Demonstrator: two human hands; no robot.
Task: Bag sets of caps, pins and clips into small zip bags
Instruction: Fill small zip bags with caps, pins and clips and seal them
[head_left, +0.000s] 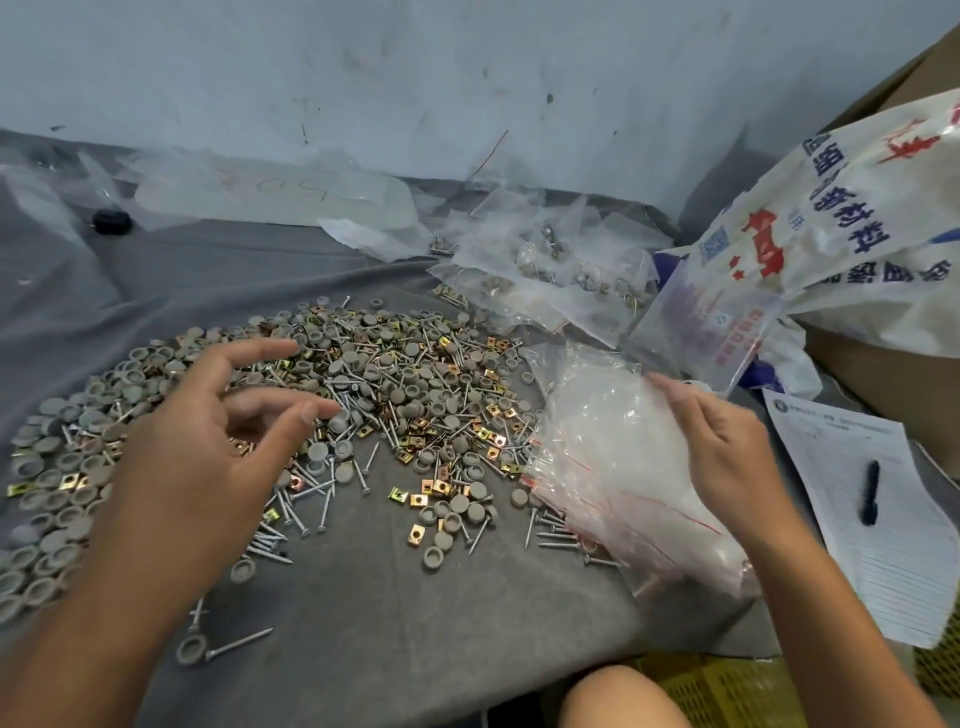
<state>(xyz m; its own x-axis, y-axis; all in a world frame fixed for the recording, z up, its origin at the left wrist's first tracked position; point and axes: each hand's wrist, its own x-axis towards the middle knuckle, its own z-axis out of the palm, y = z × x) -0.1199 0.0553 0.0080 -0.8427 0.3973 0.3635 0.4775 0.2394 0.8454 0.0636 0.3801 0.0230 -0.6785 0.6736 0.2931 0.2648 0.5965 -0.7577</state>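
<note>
Hands work nearest: left hand (208, 441) hovers with fingers (306, 415) loosely spread, holding nothing, over the heap of caps, pins and clips (389, 384); right hand (727, 452) rests flat on the empty zip bags (613, 457), probably steadying them. Beyond, filled bags (540, 260) lie piled aside.

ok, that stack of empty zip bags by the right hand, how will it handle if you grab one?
The zip bags look thin and crinkled, so probably floppy and very light. Glossy film, loosely fanned: likely slippery, and several may lift or slide together under the right hand.
</note>
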